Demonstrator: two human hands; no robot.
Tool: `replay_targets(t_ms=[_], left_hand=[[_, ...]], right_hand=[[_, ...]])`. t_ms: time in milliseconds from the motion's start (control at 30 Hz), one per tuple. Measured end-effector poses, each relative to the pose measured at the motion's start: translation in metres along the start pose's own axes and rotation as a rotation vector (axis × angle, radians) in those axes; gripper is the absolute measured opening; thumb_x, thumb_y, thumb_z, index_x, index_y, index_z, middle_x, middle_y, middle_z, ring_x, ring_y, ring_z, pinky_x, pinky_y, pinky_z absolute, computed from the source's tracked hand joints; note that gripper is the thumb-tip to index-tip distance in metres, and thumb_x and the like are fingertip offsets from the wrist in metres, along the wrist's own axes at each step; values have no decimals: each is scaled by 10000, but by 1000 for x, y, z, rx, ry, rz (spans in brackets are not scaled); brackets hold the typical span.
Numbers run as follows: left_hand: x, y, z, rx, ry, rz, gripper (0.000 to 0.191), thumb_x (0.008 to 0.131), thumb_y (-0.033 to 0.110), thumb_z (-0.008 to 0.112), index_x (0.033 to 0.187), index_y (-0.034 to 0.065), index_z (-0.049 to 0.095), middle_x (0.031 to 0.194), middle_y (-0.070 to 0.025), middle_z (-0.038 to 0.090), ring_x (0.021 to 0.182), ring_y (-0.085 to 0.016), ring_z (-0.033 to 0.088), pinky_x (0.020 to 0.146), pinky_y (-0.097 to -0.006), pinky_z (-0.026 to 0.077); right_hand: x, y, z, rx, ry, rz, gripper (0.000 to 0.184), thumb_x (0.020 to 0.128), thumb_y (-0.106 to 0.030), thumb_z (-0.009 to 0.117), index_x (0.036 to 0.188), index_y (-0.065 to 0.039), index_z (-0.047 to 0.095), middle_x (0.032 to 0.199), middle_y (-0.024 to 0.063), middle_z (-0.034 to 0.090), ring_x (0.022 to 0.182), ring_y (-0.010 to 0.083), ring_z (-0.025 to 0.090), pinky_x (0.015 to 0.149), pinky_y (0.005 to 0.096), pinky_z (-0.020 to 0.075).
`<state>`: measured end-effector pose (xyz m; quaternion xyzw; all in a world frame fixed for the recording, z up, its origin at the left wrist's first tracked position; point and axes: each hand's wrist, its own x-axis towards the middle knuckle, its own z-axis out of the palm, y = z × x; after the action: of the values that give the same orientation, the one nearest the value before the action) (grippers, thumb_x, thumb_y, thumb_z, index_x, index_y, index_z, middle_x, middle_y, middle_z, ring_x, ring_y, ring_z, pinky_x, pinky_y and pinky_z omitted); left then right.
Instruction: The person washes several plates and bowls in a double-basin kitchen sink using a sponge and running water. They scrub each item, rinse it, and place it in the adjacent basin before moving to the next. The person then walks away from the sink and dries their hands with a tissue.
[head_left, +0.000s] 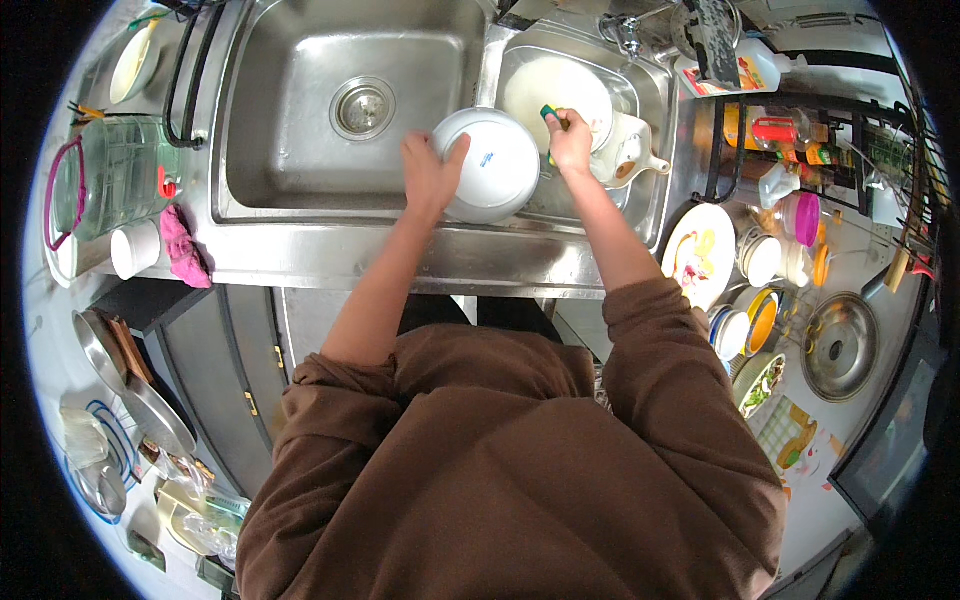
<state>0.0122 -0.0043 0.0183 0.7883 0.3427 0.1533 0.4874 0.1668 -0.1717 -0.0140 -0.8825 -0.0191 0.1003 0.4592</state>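
My left hand (433, 169) grips the left rim of a white plate or bowl (499, 180), thumb over its edge. The dish is tipped so that its underside, with a small blue mark, faces me. My right hand (571, 141) holds a green and yellow scouring sponge (550, 114) beside the dish, over the right sink basin (645, 202). In that basin lie a round white plate (551, 86) and a cream dish with a looped handle (628, 154). My right hand partly hides both.
The large left sink basin (300, 150) has a round drain. A pink cloth (182, 247), a white cup (136, 250) and a large clear jar (116, 176) stand left. Right are a plate with food scraps (699, 255), stacked bowls (729, 334) and a metal lid (840, 346). The faucet (628, 31) is behind.
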Motion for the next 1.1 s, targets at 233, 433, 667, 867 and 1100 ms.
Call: replay_targets(t_ms=[233, 433, 667, 867, 1100], left_hand=[[27, 16, 5, 155, -153, 151, 581, 814, 434, 651, 1231, 49, 528, 1056, -247, 539, 994, -387, 521, 872, -431, 431], [26, 12, 7, 149, -197, 101, 452, 842, 444, 617, 1197, 164, 613, 985, -223, 553, 944, -360, 543, 851, -411, 437], [21, 13, 10, 100, -164, -18, 452, 831, 464, 626, 1183, 181, 629, 964, -213, 555, 912, -346, 559, 819, -400, 448], [19, 15, 13, 160, -111, -53, 460, 822, 498, 622, 1181, 209, 632, 986, -189, 561, 920, -333, 564, 831, -392, 452], [19, 13, 14, 138, -96, -53, 453, 819, 502, 625, 1169, 214, 639, 981, -174, 565, 914, -312, 562, 827, -377, 450]], right_hand=[[23, 27, 10, -665, 67, -365, 240, 700, -29, 646, 927, 41, 613, 1092, 232, 479, 1022, 383, 466, 902, 394, 404], [18, 25, 2, -440, -103, -249, 189, 732, -26, 656, 911, 34, 659, 1053, 203, 538, 982, 337, 548, 898, 374, 441], [-5, -20, 5, 419, -486, 52, 230, 917, -165, 580, 991, 41, 650, 1003, 39, 634, 841, 123, 583, 764, 240, 453], [-53, -26, 12, 150, 2, -238, 249, 915, -189, 534, 952, 24, 659, 933, 211, 609, 912, 358, 552, 838, 396, 435], [-119, -12, 13, -24, 119, 121, 290, 942, -190, 465, 981, 76, 575, 938, 264, 574, 895, 399, 527, 835, 449, 417]])
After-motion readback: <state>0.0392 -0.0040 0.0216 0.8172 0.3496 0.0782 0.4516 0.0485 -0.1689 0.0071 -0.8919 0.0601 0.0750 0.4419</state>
